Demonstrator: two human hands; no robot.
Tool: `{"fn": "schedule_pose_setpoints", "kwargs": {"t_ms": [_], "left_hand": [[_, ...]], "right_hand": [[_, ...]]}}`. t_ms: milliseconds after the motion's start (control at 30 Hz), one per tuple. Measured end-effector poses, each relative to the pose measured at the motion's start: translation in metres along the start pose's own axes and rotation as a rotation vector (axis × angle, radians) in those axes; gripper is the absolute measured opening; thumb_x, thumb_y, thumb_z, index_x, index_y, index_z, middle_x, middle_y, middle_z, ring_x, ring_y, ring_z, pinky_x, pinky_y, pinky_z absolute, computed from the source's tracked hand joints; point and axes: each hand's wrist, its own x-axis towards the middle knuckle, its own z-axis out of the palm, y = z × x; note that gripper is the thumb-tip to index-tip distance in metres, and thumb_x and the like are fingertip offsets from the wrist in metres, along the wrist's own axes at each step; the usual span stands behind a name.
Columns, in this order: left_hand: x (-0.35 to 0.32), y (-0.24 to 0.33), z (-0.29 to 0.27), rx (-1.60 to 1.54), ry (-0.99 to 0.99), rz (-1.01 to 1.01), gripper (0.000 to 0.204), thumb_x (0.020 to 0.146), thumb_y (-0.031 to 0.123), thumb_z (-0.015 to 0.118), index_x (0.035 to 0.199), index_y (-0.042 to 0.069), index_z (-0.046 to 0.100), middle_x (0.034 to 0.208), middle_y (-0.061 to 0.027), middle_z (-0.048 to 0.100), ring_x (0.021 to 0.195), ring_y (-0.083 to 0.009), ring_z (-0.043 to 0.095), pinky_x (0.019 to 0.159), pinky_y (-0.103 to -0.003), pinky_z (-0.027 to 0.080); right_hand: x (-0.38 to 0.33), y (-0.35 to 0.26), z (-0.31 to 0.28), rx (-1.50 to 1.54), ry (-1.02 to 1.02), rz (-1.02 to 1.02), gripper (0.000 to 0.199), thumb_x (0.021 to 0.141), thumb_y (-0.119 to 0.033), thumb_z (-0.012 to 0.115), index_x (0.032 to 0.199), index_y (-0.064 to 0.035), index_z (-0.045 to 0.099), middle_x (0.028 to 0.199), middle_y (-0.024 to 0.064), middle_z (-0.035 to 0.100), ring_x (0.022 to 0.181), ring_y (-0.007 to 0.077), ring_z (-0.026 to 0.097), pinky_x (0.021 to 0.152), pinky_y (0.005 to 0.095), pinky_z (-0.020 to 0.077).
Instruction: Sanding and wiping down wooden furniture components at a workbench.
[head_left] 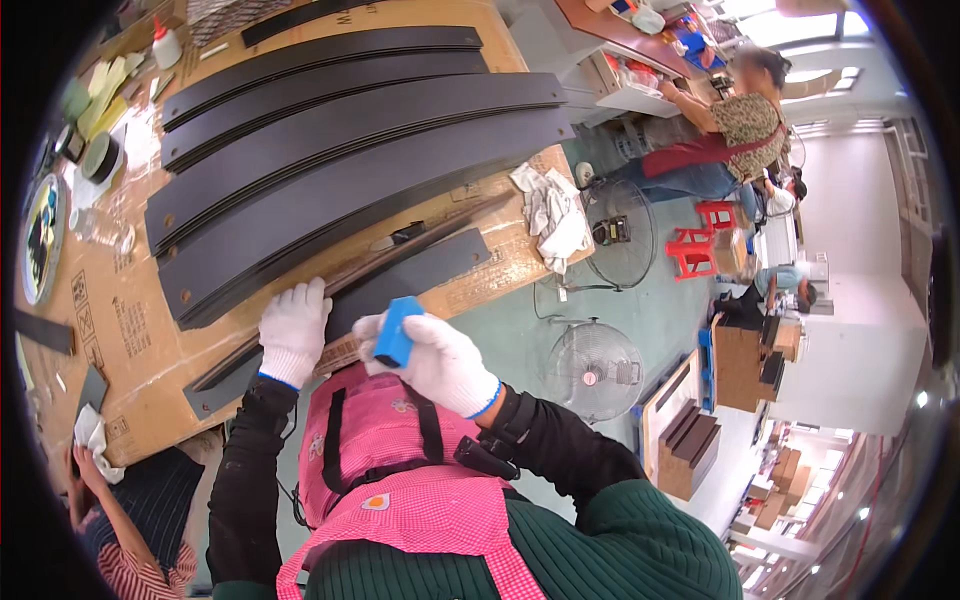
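My left hand (pixel 294 328), in a white knit glove, is closed round a long dark panel (pixel 425 238) near its close end. That panel is tilted up on its edge, with its narrow brownish side showing. Beneath it another dark grey panel (pixel 440 268) lies flat along the table's front edge. My gloved right hand (pixel 440 362) grips a small blue block (pixel 399 332) just off the table edge, above my pink apron. The block does not touch the panel. Stacks of long dark panels (pixel 360 180) with holes at their ends lie beyond my hands.
Cardboard covers the table (pixel 130 310). A crumpled white cloth (pixel 552 215) lies at its right corner, with tape (pixel 100 157) and a glue bottle (pixel 166 45) at the left. Floor fans (pixel 595 370) stand to the right. A co-worker's hand (pixel 88 465) holds a cloth at lower left.
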Motion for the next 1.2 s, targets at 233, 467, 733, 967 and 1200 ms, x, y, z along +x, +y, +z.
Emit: {"fn": "schedule_pose_setpoints", "kwargs": {"t_ms": [233, 467, 733, 967, 1200], "left_hand": [[0.035, 0.014, -0.016, -0.120, 0.001, -0.138, 0.044, 0.094, 0.048, 0.069, 0.108, 0.006, 0.068, 0.105, -0.0128, 0.073, 0.095, -0.0358, 0.070, 0.081, -0.047, 0.055], [0.020, 0.010, -0.037, -0.158, -0.074, -0.196, 0.054, 0.089, 0.053, 0.075, 0.110, 0.003, 0.071, 0.102, -0.0184, 0.075, 0.096, -0.0373, 0.072, 0.084, -0.046, 0.056], [0.013, 0.024, -0.043, -0.139, -0.152, -0.244, 0.051, 0.088, 0.057, 0.073, 0.108, 0.010, 0.073, 0.095, -0.0154, 0.075, 0.090, -0.0345, 0.073, 0.079, -0.046, 0.056], [0.007, 0.031, -0.054, -0.277, -0.216, -0.219, 0.050, 0.091, 0.058, 0.067, 0.103, 0.009, 0.070, 0.091, -0.0158, 0.072, 0.088, -0.0365, 0.071, 0.076, -0.049, 0.056], [0.025, 0.049, -0.059, -0.241, -0.233, -0.220, 0.051, 0.090, 0.056, 0.068, 0.101, 0.007, 0.069, 0.093, -0.0166, 0.072, 0.091, -0.0384, 0.072, 0.079, -0.050, 0.057]], "right_hand": [[-0.046, -0.018, -0.043, 0.088, 0.097, -0.190, 0.036, 0.097, -0.030, 0.063, 0.117, -0.0003, 0.064, 0.134, 0.0211, 0.063, 0.116, 0.0374, 0.062, 0.100, 0.0491, 0.0503], [-0.042, -0.031, -0.071, 0.099, 0.080, -0.240, 0.031, 0.101, -0.027, 0.061, 0.115, -0.0001, 0.063, 0.129, 0.0202, 0.065, 0.110, 0.0327, 0.065, 0.097, 0.0475, 0.0516], [-0.021, -0.048, -0.094, 0.106, -0.022, -0.165, 0.038, 0.100, -0.028, 0.063, 0.123, 0.0028, 0.062, 0.131, 0.0226, 0.065, 0.115, 0.0364, 0.063, 0.100, 0.0487, 0.0512], [-0.022, -0.083, -0.120, 0.111, -0.046, -0.147, 0.042, 0.100, -0.029, 0.065, 0.133, -0.0021, 0.059, 0.140, 0.0211, 0.059, 0.119, 0.0317, 0.060, 0.100, 0.0483, 0.0511], [-0.005, -0.120, -0.121, 0.033, -0.152, 0.058, 0.036, 0.102, -0.028, 0.062, 0.126, -0.0011, 0.067, 0.143, 0.0181, 0.061, 0.123, 0.0311, 0.061, 0.102, 0.0463, 0.0535]]}}
